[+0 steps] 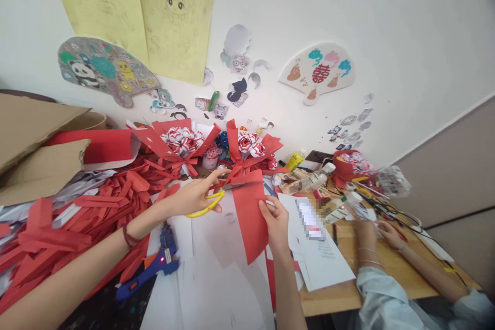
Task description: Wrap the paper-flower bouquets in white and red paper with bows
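Note:
In my left hand [201, 195] is a pair of scissors with yellow handles [207, 206]. Their blades point right and lie across the upper part of a sheet of red paper [249, 224]. My right hand [275, 217] pinches the right edge of that paper between thumb and fingers, so it hangs above white sheets [216, 289]. Below my left wrist lies a blue hot glue gun [160, 263] with a small red light on. Just beyond my hands stand two red-wrapped bouquets of red and white paper flowers, one to the left [183, 142] and one nearer the middle [250, 145].
A heap of folded red paper strips [96, 211] and cardboard [38, 134] fill the left. Rightward are a yellow bottle [294, 160], clear bottles [320, 175], printed sheets [328, 268] and cables [402, 219]. Another person's hands [390, 234] work at the wooden table's right [328, 301]. A wall rises behind.

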The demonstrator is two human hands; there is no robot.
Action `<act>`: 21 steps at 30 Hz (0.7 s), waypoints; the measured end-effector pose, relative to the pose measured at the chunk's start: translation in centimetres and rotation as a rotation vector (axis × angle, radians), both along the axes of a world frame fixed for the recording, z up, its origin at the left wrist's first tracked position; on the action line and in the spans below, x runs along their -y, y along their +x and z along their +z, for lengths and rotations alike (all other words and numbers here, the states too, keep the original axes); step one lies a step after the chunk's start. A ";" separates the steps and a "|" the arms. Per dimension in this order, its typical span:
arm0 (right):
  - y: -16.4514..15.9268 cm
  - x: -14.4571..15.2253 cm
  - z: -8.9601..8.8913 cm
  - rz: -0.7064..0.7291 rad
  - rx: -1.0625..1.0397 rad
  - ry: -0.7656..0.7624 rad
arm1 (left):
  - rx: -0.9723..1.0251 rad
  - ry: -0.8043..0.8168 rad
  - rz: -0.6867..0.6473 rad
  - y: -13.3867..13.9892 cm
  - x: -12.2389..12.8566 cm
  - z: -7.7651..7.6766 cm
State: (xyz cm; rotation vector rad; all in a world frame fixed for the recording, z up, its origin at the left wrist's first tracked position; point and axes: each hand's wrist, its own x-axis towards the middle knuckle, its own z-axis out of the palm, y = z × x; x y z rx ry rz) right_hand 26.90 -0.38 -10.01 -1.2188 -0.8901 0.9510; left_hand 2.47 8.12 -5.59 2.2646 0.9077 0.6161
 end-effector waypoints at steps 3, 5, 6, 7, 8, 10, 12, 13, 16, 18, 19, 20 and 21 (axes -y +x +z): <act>0.2 0.0 -0.2 0.020 0.020 -0.003 | -0.007 0.010 0.001 0.0 0.0 0.0; 0.2 0.0 -0.3 0.037 0.046 -0.001 | -0.001 0.008 0.002 0.1 0.0 -0.2; 0.2 -0.1 -0.3 0.038 0.056 0.002 | 0.003 0.001 0.005 0.1 0.0 -0.2; 0.2 -0.1 -0.3 0.032 0.064 0.004 | 0.007 -0.007 0.008 0.1 -0.1 -0.3; 0.2 -0.1 -0.3 0.026 0.070 0.008 | 0.008 -0.015 0.011 0.2 -0.1 -0.3; 0.2 -0.1 -0.3 0.020 0.084 0.015 | 0.005 -0.027 0.012 0.2 -0.1 -0.2; 0.1 0.0 -0.3 0.021 0.103 0.024 | -0.003 -0.034 0.014 0.2 -0.1 0.0; 0.1 0.0 -0.4 0.023 0.111 0.027 | -0.005 -0.034 0.017 0.2 -0.1 0.2; 0.1 0.1 -0.5 0.016 0.119 0.032 | -0.003 -0.030 0.026 0.2 -0.1 0.5; 0.1 0.0 -0.6 0.016 0.109 0.030 | -0.005 -0.029 0.021 0.2 -0.1 0.5; 0.1 0.0 -0.7 0.018 0.103 0.028 | -0.006 -0.028 0.018 0.1 -0.1 0.5; 0.1 -0.1 -0.7 0.022 0.095 0.025 | -0.007 -0.027 0.016 0.1 -0.1 0.4; 0.1 -0.1 -0.8 0.026 0.087 0.021 | -0.011 -0.025 0.018 0.1 -0.2 0.3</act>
